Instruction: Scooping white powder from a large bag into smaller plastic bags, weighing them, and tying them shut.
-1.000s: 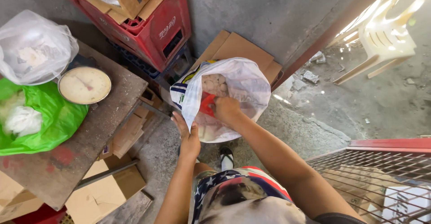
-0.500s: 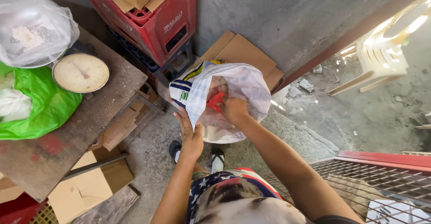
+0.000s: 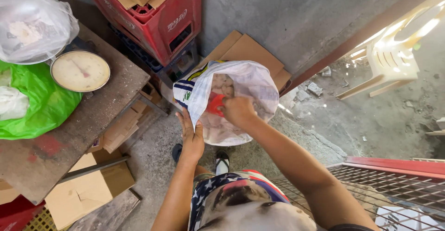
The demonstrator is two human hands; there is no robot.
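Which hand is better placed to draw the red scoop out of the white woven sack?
Right. The right hand is already inside the white woven sack, gripping the red scoop. The left hand is busy holding the sack's near edge open from outside, so it is likely best kept there.

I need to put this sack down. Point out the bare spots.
Bare wood on the worn table, between the round dial scale and its near edge. Bare concrete floor below the white woven sack. Crowded: green plastic bag, red crates.
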